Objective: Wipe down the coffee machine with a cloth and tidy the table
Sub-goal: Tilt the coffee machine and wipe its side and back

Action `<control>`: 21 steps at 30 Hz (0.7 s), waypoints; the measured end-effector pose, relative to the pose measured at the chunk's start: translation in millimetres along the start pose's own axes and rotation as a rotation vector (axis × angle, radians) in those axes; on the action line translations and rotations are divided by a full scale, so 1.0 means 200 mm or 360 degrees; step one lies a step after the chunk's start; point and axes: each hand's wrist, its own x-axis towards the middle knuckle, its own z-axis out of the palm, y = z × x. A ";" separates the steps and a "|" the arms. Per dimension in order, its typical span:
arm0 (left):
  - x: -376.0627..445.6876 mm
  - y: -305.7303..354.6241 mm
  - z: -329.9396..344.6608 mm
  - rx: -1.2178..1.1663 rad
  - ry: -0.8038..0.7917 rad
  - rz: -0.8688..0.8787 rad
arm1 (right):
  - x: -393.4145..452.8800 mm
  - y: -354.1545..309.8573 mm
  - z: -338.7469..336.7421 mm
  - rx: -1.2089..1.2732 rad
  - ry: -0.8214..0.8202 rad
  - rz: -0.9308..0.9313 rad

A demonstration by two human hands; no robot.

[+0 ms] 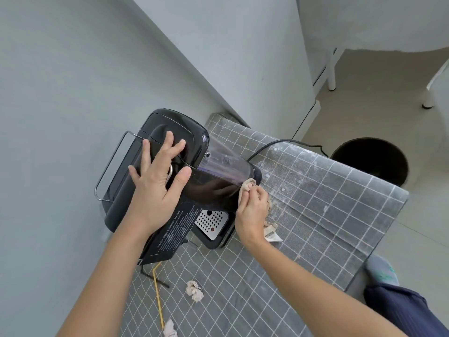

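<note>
Left hand (155,183) flat on coffee machine (184,152); right hand (252,210) fingers clenching cloth (247,187); label unreadable

Both forearms bare to the frame edge, no sleeves showing. Left hand (155,188): no rings, no watch, no wristband; nails short and unpainted. Right hand (252,212): same, nothing on the fingers or wrist, nails short. Below and right of the right hand's grip, a leg in dark navy trousers (401,310) with fine vertical ribbing. Just above that trouser leg, a foot in a grey sock (381,269) with teal-green markings. No gloves.
</note>
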 end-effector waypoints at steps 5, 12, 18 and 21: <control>0.00 0.00 0.00 -0.0005 0.0013 0.0019 | -0.04 -0.07 -0.08 -0.0011 -0.0033 -0.0314; 0.00 0.00 0.00 -0.0031 0.0006 -0.0008 | -0.03 -0.09 -0.09 -0.0009 -0.0055 0.0011; -0.02 -0.01 0.00 -0.0159 0.0035 -0.0005 | -0.36 -0.43 -0.02 0.0099 0.0078 -0.0836; -0.02 0.00 0.00 -0.0180 0.0032 -0.0041 | -0.24 -0.32 0.03 0.0148 0.0171 -0.0989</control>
